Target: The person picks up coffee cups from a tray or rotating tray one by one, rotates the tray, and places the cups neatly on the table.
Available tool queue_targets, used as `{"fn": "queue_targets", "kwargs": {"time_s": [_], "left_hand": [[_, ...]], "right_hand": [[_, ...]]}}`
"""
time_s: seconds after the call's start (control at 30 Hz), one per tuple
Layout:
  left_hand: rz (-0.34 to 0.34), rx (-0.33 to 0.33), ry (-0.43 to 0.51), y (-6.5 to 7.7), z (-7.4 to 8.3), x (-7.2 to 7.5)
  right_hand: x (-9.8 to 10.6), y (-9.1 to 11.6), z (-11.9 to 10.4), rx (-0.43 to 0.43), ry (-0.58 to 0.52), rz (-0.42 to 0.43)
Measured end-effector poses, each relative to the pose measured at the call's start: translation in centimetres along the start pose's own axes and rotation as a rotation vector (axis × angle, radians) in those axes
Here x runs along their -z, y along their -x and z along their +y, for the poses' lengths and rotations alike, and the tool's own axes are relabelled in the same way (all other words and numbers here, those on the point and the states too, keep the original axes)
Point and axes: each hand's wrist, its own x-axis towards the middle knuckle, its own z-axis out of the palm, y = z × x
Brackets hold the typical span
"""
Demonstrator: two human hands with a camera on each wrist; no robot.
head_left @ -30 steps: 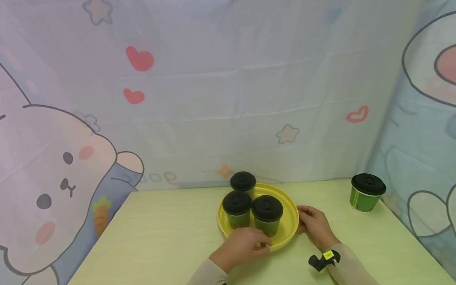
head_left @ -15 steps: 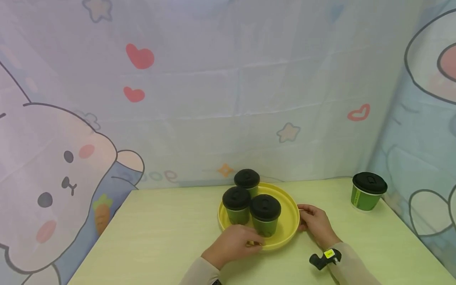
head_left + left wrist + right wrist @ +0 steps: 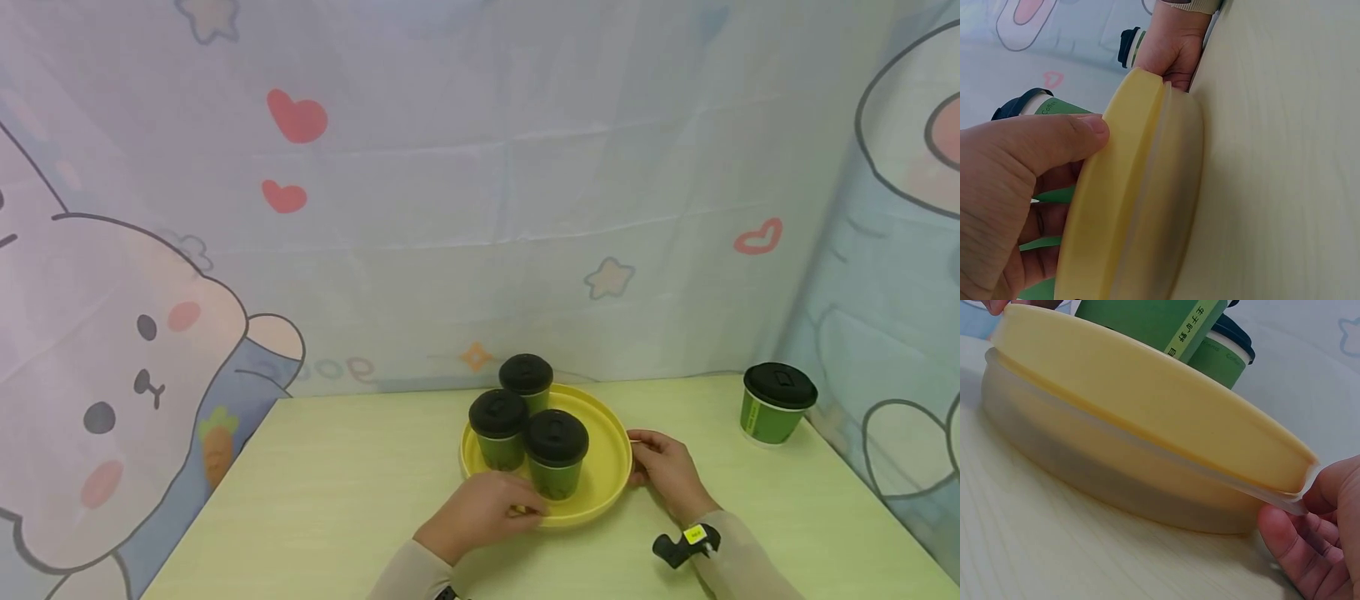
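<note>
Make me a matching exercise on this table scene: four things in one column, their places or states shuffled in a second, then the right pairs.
Things:
1. round yellow plastic tray
2. three green paper cups with black lids
3. lone green paper cup with a black lid
4. left hand

Places or states:
A. stands alone near the table's far right corner
B. grips the tray's near rim
C. held at its rim by both hands
D. stand clustered on the tray

Pairs: 1-C, 2-D, 3-A, 4-B
</note>
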Motion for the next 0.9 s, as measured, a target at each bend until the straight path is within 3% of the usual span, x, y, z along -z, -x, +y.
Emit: {"fn": "queue_targets", "kwargs": {"time_s": [0.33, 0.5, 0.67, 0.9], "left_hand": [[-0.037, 0.089, -0.015, 0.1, 0.2, 0.7], [-0.051, 0.138, -0.095, -0.2, 1.5, 1.2], [-0.061, 0.119, -0.221, -1.2, 3.1, 0.8], [-0.041, 0.089, -0.345, -3.1, 4.8, -0.9]], "right_hand": [[0.1, 0.0, 0.2, 0.000, 0.001, -0.004], [0.1, -0.1, 0.3, -0.006, 0.004, -0.007], [0.0, 0.0, 0.2, -0.004, 0.004, -0.003], [0.0, 0.0, 0.1, -0.007, -0.008, 0.001]]}}
